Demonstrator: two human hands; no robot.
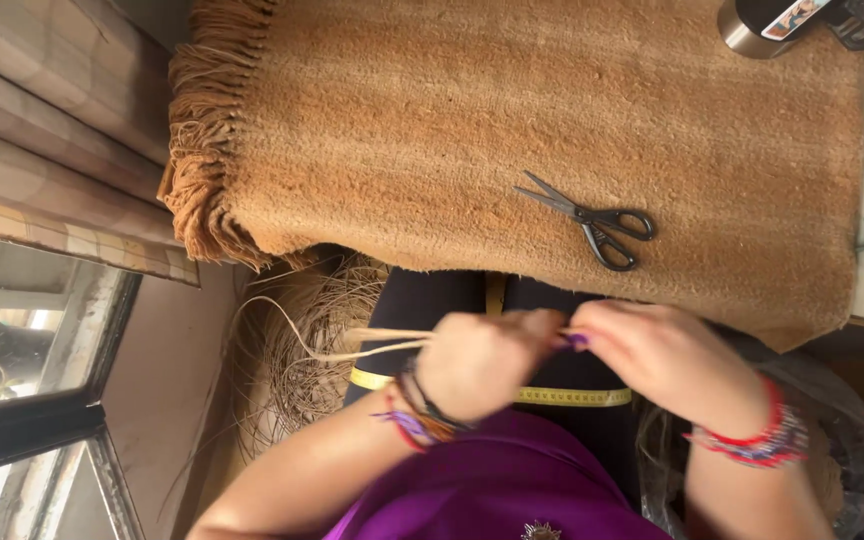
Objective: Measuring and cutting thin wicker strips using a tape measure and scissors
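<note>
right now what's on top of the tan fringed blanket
A pair of black-handled scissors lies on the tan fringed blanket, with a metal cup's base at its far corner. What's under the blanket is covered.

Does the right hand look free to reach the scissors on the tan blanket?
Probably yes: the scissors lie uncovered on the blanket just beyond the right hand, with nothing between. That hand, though, is pinching straw strands with the left hand.

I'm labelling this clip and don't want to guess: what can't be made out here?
Head view only:
- Left hand and right hand: motion-blurred, so the grip on the straw strands is unclear.
- Metal cup: cut off by top edge.
- Tape measure: partly hidden behind the hands.
</note>
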